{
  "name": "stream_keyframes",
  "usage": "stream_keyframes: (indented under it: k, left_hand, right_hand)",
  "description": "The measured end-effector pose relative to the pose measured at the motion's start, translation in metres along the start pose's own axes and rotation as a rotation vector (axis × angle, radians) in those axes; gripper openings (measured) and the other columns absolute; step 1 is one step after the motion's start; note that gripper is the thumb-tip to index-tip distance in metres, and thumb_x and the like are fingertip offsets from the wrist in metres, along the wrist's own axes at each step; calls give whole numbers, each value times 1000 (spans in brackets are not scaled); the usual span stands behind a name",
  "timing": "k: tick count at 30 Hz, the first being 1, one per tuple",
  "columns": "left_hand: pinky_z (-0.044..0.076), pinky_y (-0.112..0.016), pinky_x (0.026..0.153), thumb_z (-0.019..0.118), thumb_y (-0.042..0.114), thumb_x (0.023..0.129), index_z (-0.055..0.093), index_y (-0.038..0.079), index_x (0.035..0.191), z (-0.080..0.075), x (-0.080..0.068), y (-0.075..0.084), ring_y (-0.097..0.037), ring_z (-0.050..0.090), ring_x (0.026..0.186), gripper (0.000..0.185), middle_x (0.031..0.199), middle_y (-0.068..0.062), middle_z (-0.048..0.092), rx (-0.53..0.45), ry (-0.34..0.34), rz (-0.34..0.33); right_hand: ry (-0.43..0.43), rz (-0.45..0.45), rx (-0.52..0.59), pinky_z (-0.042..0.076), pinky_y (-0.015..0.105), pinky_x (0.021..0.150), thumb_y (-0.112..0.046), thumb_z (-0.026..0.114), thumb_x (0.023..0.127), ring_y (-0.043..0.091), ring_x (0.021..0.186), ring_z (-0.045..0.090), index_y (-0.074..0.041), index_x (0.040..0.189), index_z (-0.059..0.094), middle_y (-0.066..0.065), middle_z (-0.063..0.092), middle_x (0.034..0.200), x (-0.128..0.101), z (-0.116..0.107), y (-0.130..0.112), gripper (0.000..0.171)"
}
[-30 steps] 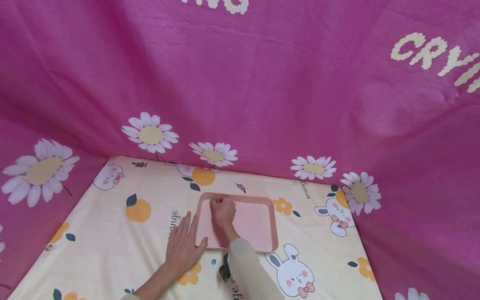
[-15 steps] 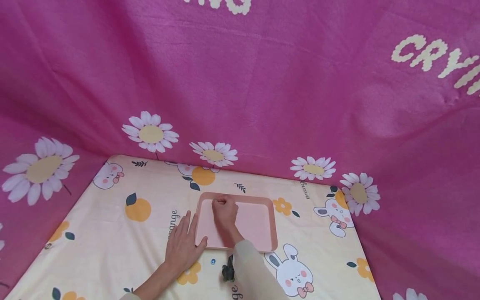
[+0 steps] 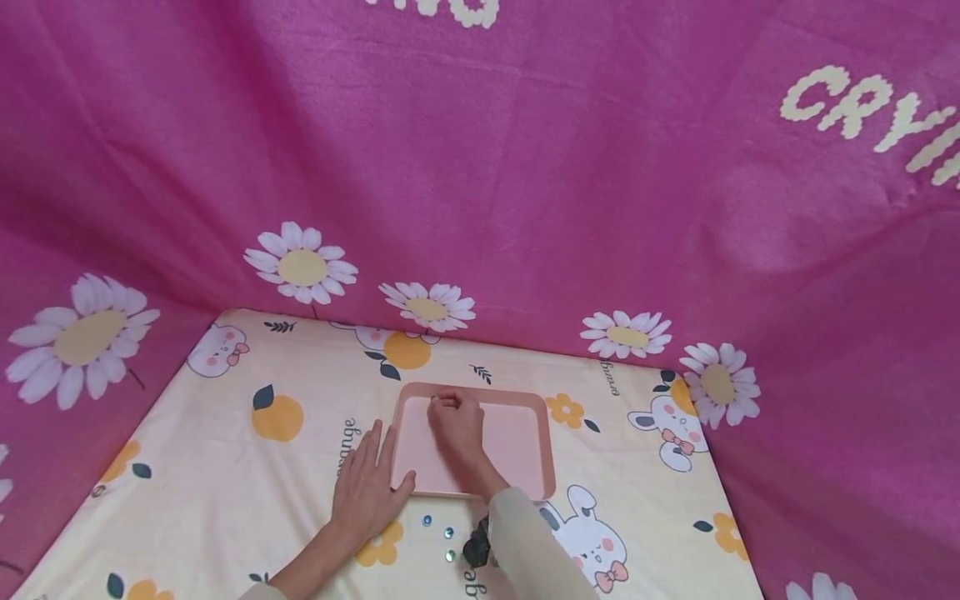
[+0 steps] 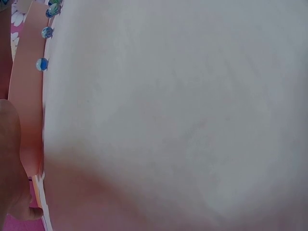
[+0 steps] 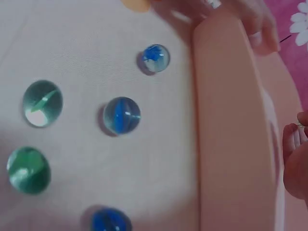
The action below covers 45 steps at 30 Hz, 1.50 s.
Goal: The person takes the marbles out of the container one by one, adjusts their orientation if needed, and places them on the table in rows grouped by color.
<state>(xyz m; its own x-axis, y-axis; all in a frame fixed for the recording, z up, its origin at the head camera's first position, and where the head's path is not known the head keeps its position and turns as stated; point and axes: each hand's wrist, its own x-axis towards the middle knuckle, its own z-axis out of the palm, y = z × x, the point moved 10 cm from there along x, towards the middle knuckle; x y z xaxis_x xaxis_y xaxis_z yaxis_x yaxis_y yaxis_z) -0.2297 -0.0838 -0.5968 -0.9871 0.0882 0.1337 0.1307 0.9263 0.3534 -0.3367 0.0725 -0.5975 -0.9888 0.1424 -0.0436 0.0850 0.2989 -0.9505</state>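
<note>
My right hand (image 3: 457, 425) is inside the pink tray (image 3: 517, 442), near its far left corner. Its thumb and fingertips pinch a small, shiny marble (image 5: 302, 125), mostly covered by the fingers. On the cloth just left of the tray lies my left hand (image 3: 367, 487), palm down with straight fingers, its thumb at the tray's near left corner. Several glass marbles rest on the cloth on the near side of the tray, among them a clear-blue marble (image 5: 122, 116), a green marble (image 5: 29, 170) and a blue-white marble (image 4: 42, 64).
A patterned cream cloth (image 3: 202, 483) with bunnies and oranges covers the table. Pink-purple fabric (image 3: 480, 183) with daisies hangs behind and at the sides. A black device (image 3: 476, 548) sits by the right sleeve, close to the marbles.
My right hand has shifted slightly right within the tray, still pinching. The right forearm and black device moved right, uncovering more marbles. My left hand has stayed put.
</note>
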Motion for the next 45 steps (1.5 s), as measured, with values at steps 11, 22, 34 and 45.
stream_keyframes:
  k: [11, 22, 34, 45]
  left_hand:
    - [27, -56, 114, 58, 50, 92, 33, 2, 155, 0, -1, 0, -39, 28, 144, 83, 161, -21, 25, 0, 12, 16]
    - [24, -58, 115, 57, 51, 93, 33, 3, 155, -2, 0, 3, -39, 27, 145, 82, 161, -20, 25, 35, 12, 27]
    - [15, -61, 116, 56, 54, 91, 36, 4, 154, -7, -2, 5, -39, 28, 145, 83, 160, -20, 29, 91, 56, 58]
    - [11, -60, 117, 55, 54, 91, 35, 4, 154, -5, -1, 3, -39, 27, 145, 83, 160, -20, 28, 83, 42, 47]
  right_hand:
    - [-84, -102, -23, 54, 22, 68, -13, 73, 91, 12, 75, 60, -11, 96, 72, -2, 68, 85, -19, -17, -16, 6]
    - [-130, -146, 56, 56, 22, 76, -16, 76, 90, 13, 80, 68, -8, 98, 72, 1, 72, 88, -59, -41, -25, 12]
    - [-273, -135, 23, 54, 20, 72, -16, 76, 89, 13, 79, 65, -11, 100, 71, -1, 71, 87, -117, -54, -21, 13]
    - [-366, -213, -98, 56, 21, 66, -4, 77, 84, 5, 74, 64, -12, 93, 74, -9, 69, 80, -151, -48, -7, 13]
